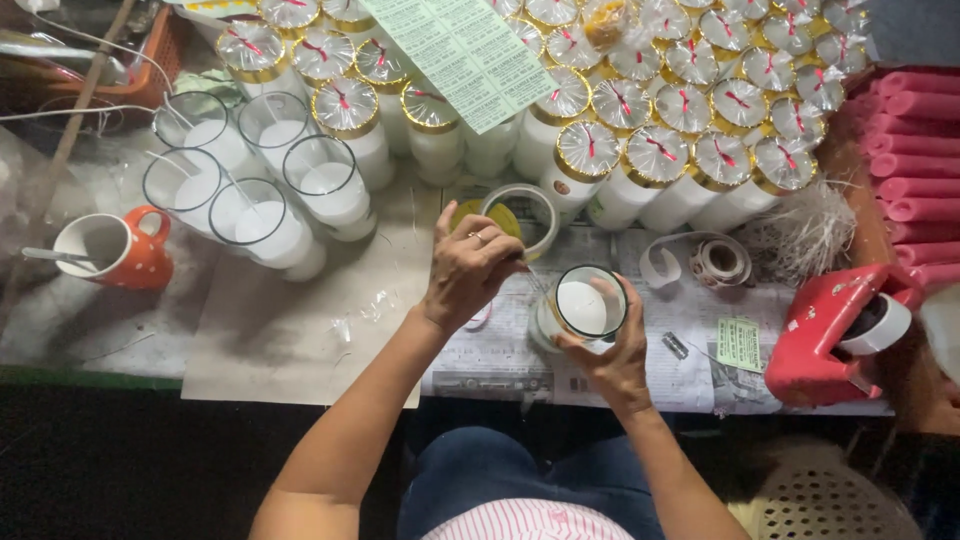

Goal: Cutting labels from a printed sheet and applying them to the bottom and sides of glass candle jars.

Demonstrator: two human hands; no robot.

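Note:
My right hand (612, 362) grips a glass candle jar (583, 306) filled with white wax, holding it tilted just above the newspaper on the table. My left hand (468, 268), with a ring on one finger, hovers left of the jar, its fingers pinched on something thin by the jar's rim; what it pinches is too small to tell. A roll of clear tape (524, 212) lies just beyond the left hand.
Several open wax-filled glasses (262, 215) stand at the left, and many foil-capped ones (655, 155) crowd the back. A label sheet (462, 55) lies on them. An orange mug (118, 249) sits far left, a red label gun (835, 330) right, pink candles (915, 160) behind.

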